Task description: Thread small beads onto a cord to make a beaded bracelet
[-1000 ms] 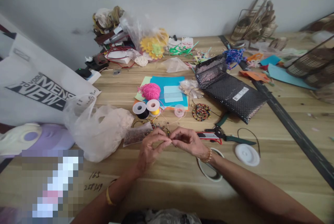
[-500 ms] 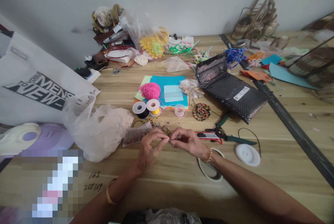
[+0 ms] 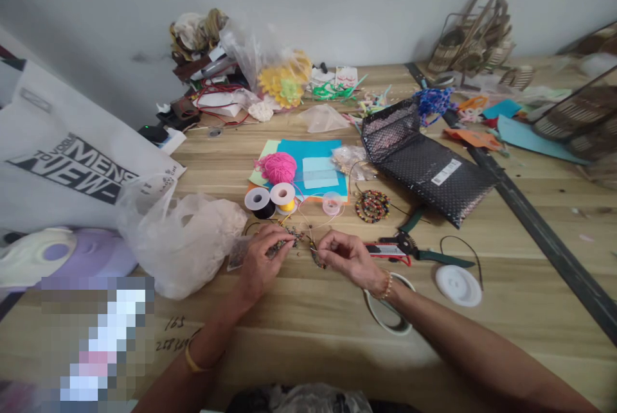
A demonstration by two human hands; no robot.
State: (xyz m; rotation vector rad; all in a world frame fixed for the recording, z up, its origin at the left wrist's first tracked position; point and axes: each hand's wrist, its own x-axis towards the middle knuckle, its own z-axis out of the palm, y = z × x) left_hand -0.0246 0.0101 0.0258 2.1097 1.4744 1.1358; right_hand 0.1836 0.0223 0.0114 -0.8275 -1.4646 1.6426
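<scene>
In the head view, the left hand [image 3: 260,257] is closed down over the loose beads [image 3: 289,235] at the mouth of a small clear packet [image 3: 241,252] on the bench [image 3: 313,329], fingertips pinched on what looks like a bead or two, while the right hand [image 3: 344,255] is pinched shut on the end of a thin cord [image 3: 315,252] with a few beads already strung. The cord's far end trails toward the spools [image 3: 270,198] and looks loose, so a slack grip could let strung beads slide off. A careless sweep of the left hand could scatter the loose beads toward the plastic bag [image 3: 178,239], and the pliers [image 3: 409,247] lie close enough to snag the cord.
</scene>
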